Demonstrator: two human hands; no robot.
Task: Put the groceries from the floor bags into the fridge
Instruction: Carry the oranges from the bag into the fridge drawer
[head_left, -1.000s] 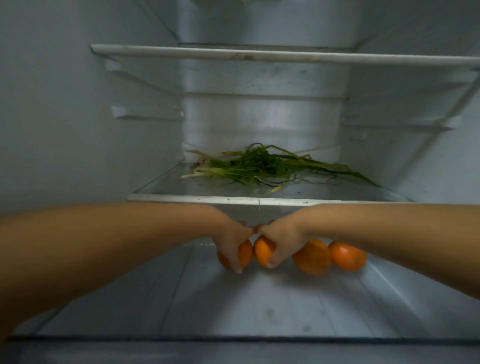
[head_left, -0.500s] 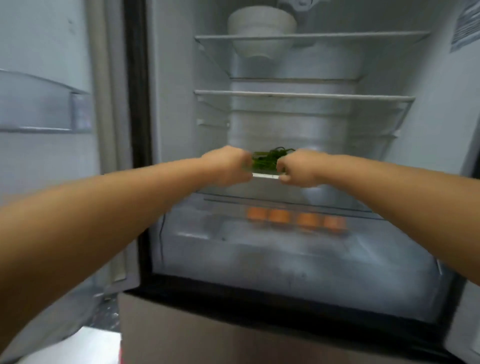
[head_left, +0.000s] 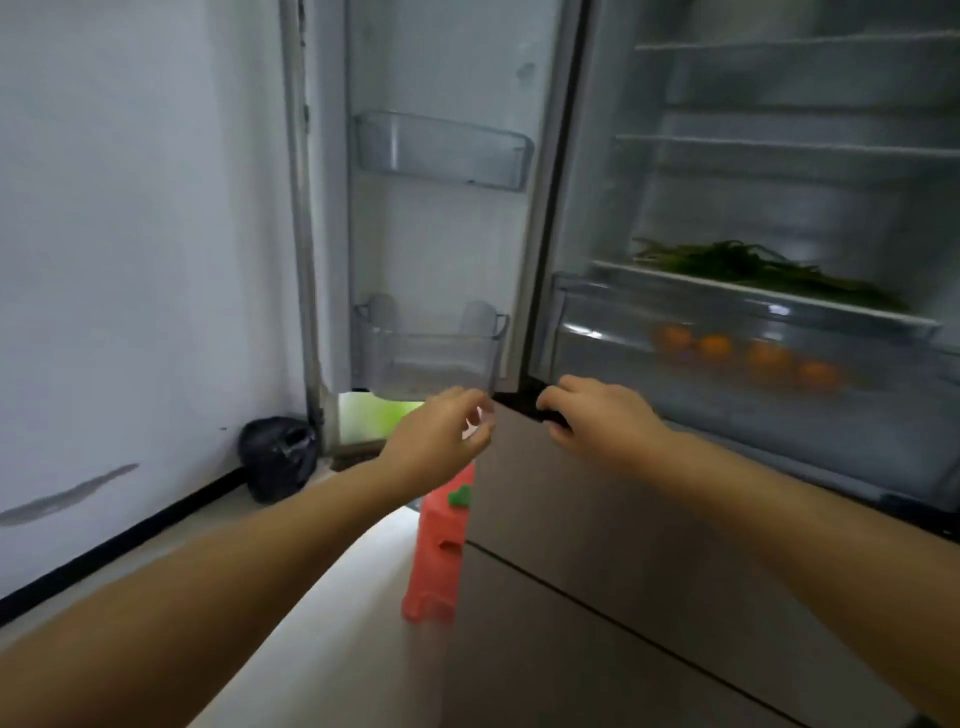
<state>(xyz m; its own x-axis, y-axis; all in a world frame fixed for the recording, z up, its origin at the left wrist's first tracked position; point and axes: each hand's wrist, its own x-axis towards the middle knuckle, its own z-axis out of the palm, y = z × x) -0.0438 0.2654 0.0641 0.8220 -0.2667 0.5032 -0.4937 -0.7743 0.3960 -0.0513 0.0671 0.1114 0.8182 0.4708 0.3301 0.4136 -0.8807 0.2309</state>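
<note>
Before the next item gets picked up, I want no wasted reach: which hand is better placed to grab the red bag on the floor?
Left. The left hand hangs empty directly above the red bag, while the right hand sits over the fridge's lower front, farther right.

The door bins (head_left: 441, 150) look like clear, glossy plastic, and so does the drawer front (head_left: 727, 364) below the greens (head_left: 753, 267). The fridge front (head_left: 597, 519) under that drawer is smooth, matt beige. The black bag (head_left: 278, 457) by the wall (head_left: 130, 260) is shiny, crinkled plastic; the wall is matt and scuffed.
</note>
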